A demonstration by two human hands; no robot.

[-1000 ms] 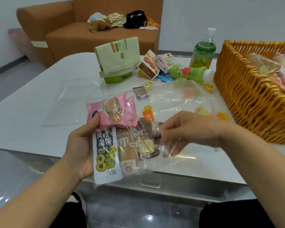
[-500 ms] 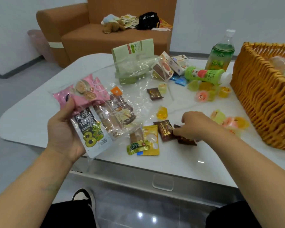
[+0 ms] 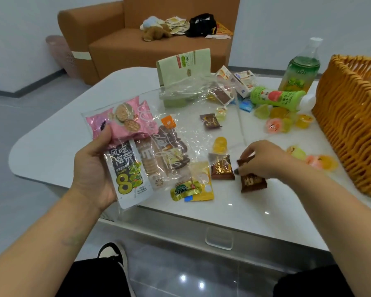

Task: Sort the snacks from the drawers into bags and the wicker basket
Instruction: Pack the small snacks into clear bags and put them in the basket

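L hand (image 3: 94, 170) grips clear bag (image 3: 159, 133) w/ pink pkt, seaweed pkt marked "8", biscuit pkts inside. R hand (image 3: 263, 161) pinches brown choc pkt (image 3: 253, 183) on desk (image 3: 51, 146). Wicker basket (image 3: 347, 129) at right, contents unclear. Neighbor pkt (image 3: 222, 170) label partly reads "MILK".

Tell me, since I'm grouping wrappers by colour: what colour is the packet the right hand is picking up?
Dark brown with gold print, seen in the head view.

Brown sofa (image 3: 137, 46) behind the table — plush toy (image 3: 155, 32), black bag (image 3: 200, 25) on it.
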